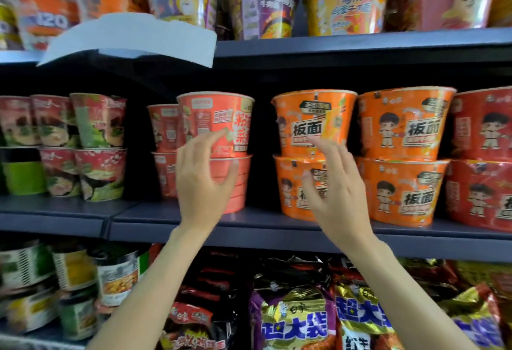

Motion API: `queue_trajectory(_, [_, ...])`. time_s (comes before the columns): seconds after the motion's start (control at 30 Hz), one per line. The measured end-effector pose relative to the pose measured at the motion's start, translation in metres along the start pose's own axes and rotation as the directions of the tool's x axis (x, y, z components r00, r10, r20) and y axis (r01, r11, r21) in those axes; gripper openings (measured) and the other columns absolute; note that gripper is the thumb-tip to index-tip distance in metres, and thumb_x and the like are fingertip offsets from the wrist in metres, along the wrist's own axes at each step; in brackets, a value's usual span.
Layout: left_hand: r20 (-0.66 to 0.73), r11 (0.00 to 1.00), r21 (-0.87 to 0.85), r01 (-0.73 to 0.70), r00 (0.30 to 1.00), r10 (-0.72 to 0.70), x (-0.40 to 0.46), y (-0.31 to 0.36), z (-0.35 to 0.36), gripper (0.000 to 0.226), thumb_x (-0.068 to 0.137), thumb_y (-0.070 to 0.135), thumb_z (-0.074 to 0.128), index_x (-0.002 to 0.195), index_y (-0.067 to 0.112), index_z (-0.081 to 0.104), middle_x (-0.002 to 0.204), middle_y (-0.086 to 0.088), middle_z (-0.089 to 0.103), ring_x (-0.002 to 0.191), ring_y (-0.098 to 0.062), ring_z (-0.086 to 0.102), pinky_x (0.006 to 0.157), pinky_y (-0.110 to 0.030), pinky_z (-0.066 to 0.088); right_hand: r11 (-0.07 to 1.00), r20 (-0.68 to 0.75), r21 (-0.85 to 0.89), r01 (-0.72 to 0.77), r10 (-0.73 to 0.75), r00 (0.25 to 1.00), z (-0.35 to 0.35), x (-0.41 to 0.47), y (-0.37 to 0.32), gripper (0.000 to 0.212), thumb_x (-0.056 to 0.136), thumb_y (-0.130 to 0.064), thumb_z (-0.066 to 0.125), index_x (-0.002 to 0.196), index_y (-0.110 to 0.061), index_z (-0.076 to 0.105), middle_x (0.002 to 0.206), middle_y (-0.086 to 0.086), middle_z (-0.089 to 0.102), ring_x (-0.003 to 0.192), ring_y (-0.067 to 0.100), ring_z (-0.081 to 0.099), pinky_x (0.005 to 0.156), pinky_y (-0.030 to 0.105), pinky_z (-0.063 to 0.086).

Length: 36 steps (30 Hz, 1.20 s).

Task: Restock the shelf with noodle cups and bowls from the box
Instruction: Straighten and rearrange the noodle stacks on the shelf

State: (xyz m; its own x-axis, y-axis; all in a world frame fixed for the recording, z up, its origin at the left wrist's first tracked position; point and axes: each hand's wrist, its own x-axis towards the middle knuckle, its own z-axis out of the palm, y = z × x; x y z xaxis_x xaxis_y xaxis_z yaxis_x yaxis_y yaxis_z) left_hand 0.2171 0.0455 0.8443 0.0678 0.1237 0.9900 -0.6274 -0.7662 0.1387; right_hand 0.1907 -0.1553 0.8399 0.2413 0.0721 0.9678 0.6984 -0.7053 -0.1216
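Observation:
On the middle shelf [249, 225] stands a stack of two salmon-red noodle bowls, the upper bowl [219, 116] on the lower bowl [235, 183]. My left hand [203, 180] hovers in front of this stack with fingers spread and curled, holding nothing. My right hand [336, 186] is open in front of a stack of two orange noodle bowls [313, 119], fingers apart and empty. The box is not in view.
More orange and red bowls [404, 128] fill the shelf to the right, red-green cups [97, 119] to the left. A white paper tag [133, 39] hangs off the upper shelf edge. Purple and yellow bowls stand above; noodle packets [296, 319] lie below.

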Motion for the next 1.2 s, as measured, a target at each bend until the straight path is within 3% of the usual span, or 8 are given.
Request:
queue_trajectory(0.1, [0.119, 0.964, -0.112, 0.241, 0.967, -0.227, -0.001, -0.043, -0.029, 0.064, 0.081, 0.021, 0.069, 0.136, 0.023, 0.037, 0.133, 0.004, 0.040, 0.123, -0.015, 0.040, 0.105, -0.038, 0.035, 0.996, 0.159, 0.087, -0.032, 0.018, 0.987, 0.025, -0.007, -0.023, 0.042, 0.092, -0.018, 0.053, 0.133, -0.021, 0.046, 0.122, -0.007, 0.052, 0.097, -0.005, 0.050, 0.082, 0.020, 0.044])
queue_trajectory(0.27, [0.521, 0.724, -0.304, 0.619, 0.745, -0.417, 0.010, -0.081, -0.049, 0.080, 0.081, 0.018, 0.071, 0.140, 0.036, 0.022, 0.140, 0.009, 0.036, 0.128, -0.010, 0.039, 0.107, -0.033, 0.033, 0.930, 0.380, 0.136, -0.343, 0.271, 0.884, 0.087, 0.003, -0.046, 0.074, 0.093, -0.026, 0.057, 0.150, -0.030, 0.010, 0.147, -0.001, 0.033, 0.122, 0.009, 0.043, 0.095, 0.021, 0.034])
queue_trajectory(0.37, [0.653, 0.672, -0.273, 0.689, 0.645, -0.396, 0.014, -0.098, -0.048, 0.083, 0.083, 0.019, 0.069, 0.145, 0.034, 0.016, 0.128, 0.017, 0.036, 0.118, -0.001, 0.037, 0.096, -0.022, 0.028, 0.878, 0.353, 0.139, -0.457, 0.388, 0.852, 0.117, 0.010, -0.056, 0.087, 0.090, -0.029, 0.061, 0.151, -0.028, -0.002, 0.153, 0.002, 0.021, 0.134, 0.018, 0.031, 0.097, 0.025, 0.030])
queue_trajectory(0.53, [0.755, 0.551, -0.294, 0.781, 0.543, -0.368, 0.025, -0.119, -0.035, 0.077, 0.088, 0.013, 0.060, 0.149, 0.026, 0.016, 0.136, 0.014, 0.038, 0.118, 0.001, 0.033, 0.098, -0.019, 0.025, 0.922, 0.132, -0.053, -0.383, 0.387, 0.913, 0.146, 0.001, -0.077, 0.090, 0.084, -0.041, 0.064, 0.151, -0.025, 0.005, 0.146, 0.008, 0.021, 0.132, 0.025, 0.026, 0.101, 0.031, 0.029])
queue_trajectory(0.77, [0.714, 0.530, -0.389, 0.753, 0.611, -0.343, 0.016, -0.131, -0.035, 0.058, 0.089, 0.014, 0.059, 0.140, 0.024, 0.036, 0.117, 0.012, 0.056, 0.102, 0.000, 0.054, 0.094, -0.024, 0.042, 0.830, 0.171, 0.069, -0.553, 0.536, 0.827, 0.135, 0.008, -0.075, 0.106, 0.075, -0.064, 0.061, 0.152, -0.025, -0.001, 0.153, -0.002, 0.027, 0.138, 0.015, 0.032, 0.111, 0.042, 0.033])
queue_trajectory(0.87, [0.711, 0.542, -0.412, 0.732, 0.631, -0.311, 0.017, -0.136, -0.029, 0.064, 0.086, 0.018, 0.065, 0.141, 0.027, 0.033, 0.132, 0.007, 0.051, 0.117, -0.006, 0.050, 0.100, -0.024, 0.041, 0.798, 0.133, 0.077, -0.597, 0.586, 0.800, 0.125, 0.005, -0.076, 0.101, 0.078, -0.059, 0.058, 0.152, -0.024, 0.000, 0.155, -0.002, 0.022, 0.139, 0.013, 0.029, 0.112, 0.034, 0.029])
queue_trajectory(1.03, [0.834, 0.515, -0.325, 0.793, 0.497, -0.240, 0.019, -0.137, -0.013, 0.091, 0.079, 0.023, 0.074, 0.149, 0.028, 0.016, 0.149, 0.000, 0.036, 0.131, -0.014, 0.040, 0.103, -0.029, 0.036, 0.857, 0.087, -0.130, -0.500, 0.512, 0.855, 0.126, -0.007, -0.088, 0.088, 0.087, -0.042, 0.062, 0.151, -0.025, 0.005, 0.148, 0.000, 0.030, 0.122, 0.009, 0.043, 0.094, 0.027, 0.040])
queue_trajectory(1.2, [0.732, 0.666, -0.301, 0.683, 0.613, -0.297, 0.009, -0.123, -0.006, 0.103, 0.067, 0.042, 0.080, 0.149, 0.024, 0.018, 0.146, 0.002, 0.039, 0.133, -0.016, 0.039, 0.101, -0.029, 0.034, 0.826, 0.183, -0.096, -0.555, 0.563, 0.806, 0.127, 0.001, -0.069, 0.093, 0.084, -0.048, 0.057, 0.150, -0.032, -0.005, 0.147, 0.000, 0.038, 0.127, 0.018, 0.047, 0.101, 0.041, 0.045])
